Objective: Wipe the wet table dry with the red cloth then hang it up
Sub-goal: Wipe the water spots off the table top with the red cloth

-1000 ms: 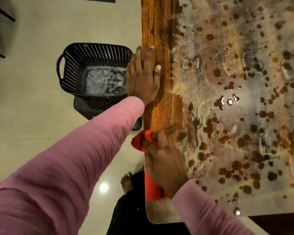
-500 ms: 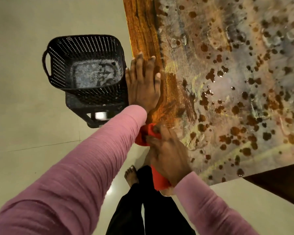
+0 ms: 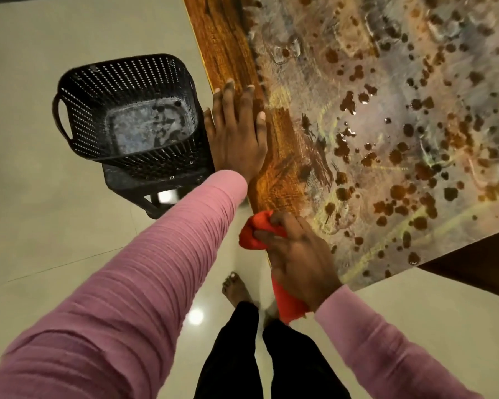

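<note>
At the table [image 3: 231,53] edge nearest me, my right hand [image 3: 297,260], fingers clamped on the bunched red cloth [image 3: 252,234], has barely advanced in 1 second, while my left hand [image 3: 236,133] stays flat, fingers together, so the droplets [image 3: 346,133] remain unwiped.

The right hand [image 3: 297,260] is turned back upward, and its fingers are curled tight round the red cloth [image 3: 254,231]. Ahead of this grip and a little to its left, the left hand [image 3: 236,133] lies flat, palm down, fingers straight and close together. The left arm [image 3: 156,269], in a pink sleeve, stretches out along the grip's left side.
</note>
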